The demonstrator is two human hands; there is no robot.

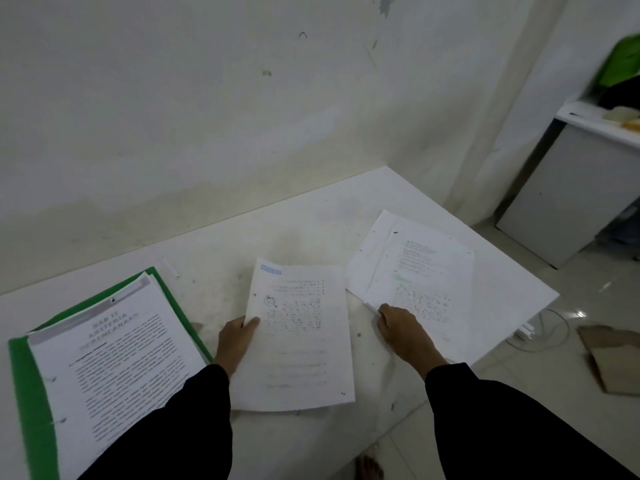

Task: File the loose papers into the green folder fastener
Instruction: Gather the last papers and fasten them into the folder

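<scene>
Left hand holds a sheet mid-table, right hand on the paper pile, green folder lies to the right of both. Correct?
One detail is off: the green folder lies to the left of both hands, not the right. The head view shows it. The rest stands: the left hand holds a sheet mid-table, and the right hand is on the paper pile.

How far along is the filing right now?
Done: a stack lies in the open folder. In hand: left hand pinches a sheet; right hand touches the pile. Left: that sheet and the pile, both outside the folder.
</scene>
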